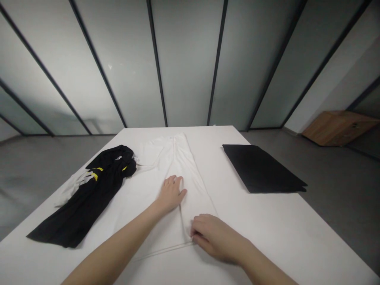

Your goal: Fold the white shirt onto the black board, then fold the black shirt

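Note:
A white garment (175,166), probably a long-sleeved shirt, lies flat and partly folded on the white table (267,225), with a long crease running down its middle. My left hand (170,194) rests flat on the fabric, holding nothing. My right hand (212,238) lies lower and to the right, its fingers curled and pinching the garment's folded edge. A crumpled black garment with yellow marks (86,202) lies left of the white one, a little white cloth (73,188) showing beneath it.
A flat black folder or board (261,168) lies on the table's right side. Beyond the table's edges is a grey floor, with a low wooden cabinet (338,127) at the far right. Frosted glass panels with dark frames stand behind.

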`<state>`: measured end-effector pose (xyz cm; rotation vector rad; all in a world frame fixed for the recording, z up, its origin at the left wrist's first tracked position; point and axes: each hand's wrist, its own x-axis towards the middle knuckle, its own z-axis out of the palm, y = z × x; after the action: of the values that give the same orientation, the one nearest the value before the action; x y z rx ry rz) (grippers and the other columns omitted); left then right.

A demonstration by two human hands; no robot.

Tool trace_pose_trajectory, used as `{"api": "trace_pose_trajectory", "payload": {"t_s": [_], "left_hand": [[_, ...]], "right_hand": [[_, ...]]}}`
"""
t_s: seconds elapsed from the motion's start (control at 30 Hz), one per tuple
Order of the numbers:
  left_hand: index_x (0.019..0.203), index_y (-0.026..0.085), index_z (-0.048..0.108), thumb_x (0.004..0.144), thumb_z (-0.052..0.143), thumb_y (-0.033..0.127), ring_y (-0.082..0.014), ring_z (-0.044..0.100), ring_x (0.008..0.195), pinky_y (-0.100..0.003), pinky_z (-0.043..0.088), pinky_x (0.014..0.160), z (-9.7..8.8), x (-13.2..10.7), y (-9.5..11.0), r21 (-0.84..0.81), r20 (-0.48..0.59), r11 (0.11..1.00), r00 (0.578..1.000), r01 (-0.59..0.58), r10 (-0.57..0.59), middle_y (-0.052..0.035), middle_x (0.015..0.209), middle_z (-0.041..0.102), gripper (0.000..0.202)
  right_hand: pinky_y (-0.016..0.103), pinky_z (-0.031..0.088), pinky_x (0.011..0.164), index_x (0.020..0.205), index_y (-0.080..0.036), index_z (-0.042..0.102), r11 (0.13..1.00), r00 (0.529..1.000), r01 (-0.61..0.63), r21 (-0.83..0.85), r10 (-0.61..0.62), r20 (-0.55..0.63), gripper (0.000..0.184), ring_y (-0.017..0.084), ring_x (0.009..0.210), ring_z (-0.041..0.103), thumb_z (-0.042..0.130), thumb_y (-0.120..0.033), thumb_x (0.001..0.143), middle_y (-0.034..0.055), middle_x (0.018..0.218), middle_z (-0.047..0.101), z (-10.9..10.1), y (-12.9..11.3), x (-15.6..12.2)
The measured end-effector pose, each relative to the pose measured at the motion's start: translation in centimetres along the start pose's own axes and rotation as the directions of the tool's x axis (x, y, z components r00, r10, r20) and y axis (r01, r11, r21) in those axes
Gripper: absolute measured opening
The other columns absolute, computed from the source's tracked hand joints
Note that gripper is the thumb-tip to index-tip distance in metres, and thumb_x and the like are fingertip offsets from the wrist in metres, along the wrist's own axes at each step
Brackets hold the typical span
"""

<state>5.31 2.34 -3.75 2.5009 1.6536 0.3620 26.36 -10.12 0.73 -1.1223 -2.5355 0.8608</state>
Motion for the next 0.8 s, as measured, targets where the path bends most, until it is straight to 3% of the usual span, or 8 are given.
{"api": "trace_pose_trajectory", "payload": {"t_s": [0.2,0.33,0.4,0.47,0.53,0.6,0.67,0.8], "left_hand": [[0.142,0.018,0.056,0.099,0.054,0.038,-0.0321,0.061,0.123,-0.046,0.045,0.11,-2.1,-1.9,0.5,-0.1,0.035,0.995,0.999,0.027,-0.024,-0.0162,0.129,0.067,0.047],[0.143,0.021,0.055,0.099,0.053,0.037,-0.0266,0.07,0.104,-0.036,0.051,0.092,-4.2,-2.9,1.4,-0.19,0.229,0.978,0.972,0.086,-0.041,-0.0087,0.108,0.075,0.047],[0.149,0.021,0.049,0.098,0.054,0.037,-0.0257,0.073,0.097,-0.034,0.052,0.084,-4.7,-4.0,2.1,-0.201,0.328,0.971,0.943,0.129,-0.057,-0.0062,0.1,0.077,0.053],[0.153,0.022,0.046,0.098,0.055,0.037,-0.0266,0.074,0.096,-0.034,0.051,0.082,-4.8,-5.4,2.9,-0.185,0.38,0.972,0.923,0.144,-0.064,-0.0064,0.099,0.078,0.058],[0.154,0.023,0.045,0.097,0.055,0.038,-0.028,0.075,0.098,-0.036,0.052,0.083,-4.5,-6.9,3.7,-0.167,0.407,0.977,0.912,0.135,-0.056,-0.0077,0.101,0.078,0.06],[0.155,0.023,0.045,0.097,0.055,0.04,-0.0295,0.075,0.099,-0.038,0.052,0.084,-4.2,-8.2,4.4,-0.151,0.426,0.981,0.904,0.121,-0.046,-0.0086,0.102,0.079,0.062],[0.157,0.024,0.044,0.095,0.058,0.043,-0.0314,0.075,0.099,-0.04,0.053,0.085,-3.9,-9.2,5.0,-0.134,0.444,0.984,0.895,0.119,-0.048,-0.0093,0.103,0.079,0.066],[0.153,0.024,0.051,0.089,0.065,0.049,-0.0344,0.074,0.103,-0.043,0.053,0.088,-4.2,-9.6,5.7,-0.128,0.472,0.985,0.88,0.115,-0.041,-0.0104,0.106,0.079,0.07]], "right_hand": [[0.028,0.047,0.084,0.105,-0.023,0.075,0.994,0.998,0.064,0.093,-0.064,-0.01,0.017,0.018,0.091,0.067,0.06,-0.018,0.097,0.0032,0.099,0.075,0.3,-0.3,0.1],[0.028,0.049,0.084,0.111,-0.025,0.079,0.983,0.996,0.061,0.176,-0.073,0.06,0.025,0.018,0.089,0.07,0.065,-0.018,0.091,0.0015,0.098,0.079,0.4,-0.5,-0.1],[0.027,0.05,0.08,0.111,-0.025,0.079,0.981,1.0,0.0,0.195,-0.002,0.014,0.023,0.017,0.083,0.07,0.063,-0.022,0.095,0.0015,0.095,0.079,0.2,-0.3,-0.2],[0.029,0.051,0.08,0.112,-0.024,0.078,0.983,0.984,-0.109,0.145,0.128,-0.128,0.024,0.018,0.084,0.07,0.056,-0.026,0.101,0.0036,0.097,0.078,0.2,0.5,-0.1],[0.032,0.052,0.084,0.123,-0.022,0.073,0.954,0.908,-0.297,0.028,0.291,-0.3,0.03,0.021,0.092,0.071,0.051,-0.028,0.104,0.0089,0.109,0.076,0.4,1.8,0.1],[0.034,0.051,0.083,0.137,-0.019,0.065,0.867,0.816,-0.491,-0.084,0.424,-0.394,0.038,0.024,0.097,0.072,0.053,-0.028,0.102,0.0146,0.121,0.072,0.5,3.2,0.2],[0.033,0.05,0.08,0.145,-0.019,0.059,0.8,0.775,-0.584,-0.134,0.5,-0.387,0.046,0.026,0.098,0.072,0.056,-0.027,0.1,0.0156,0.123,0.071,0.5,4.2,0.2],[0.03,0.046,0.075,0.143,-0.022,0.059,0.807,0.778,-0.591,-0.012,0.566,-0.275,0.045,0.023,0.09,0.072,0.054,-0.021,0.098,0.008,0.105,0.076,-0.2,4.8,-0.4]]}}
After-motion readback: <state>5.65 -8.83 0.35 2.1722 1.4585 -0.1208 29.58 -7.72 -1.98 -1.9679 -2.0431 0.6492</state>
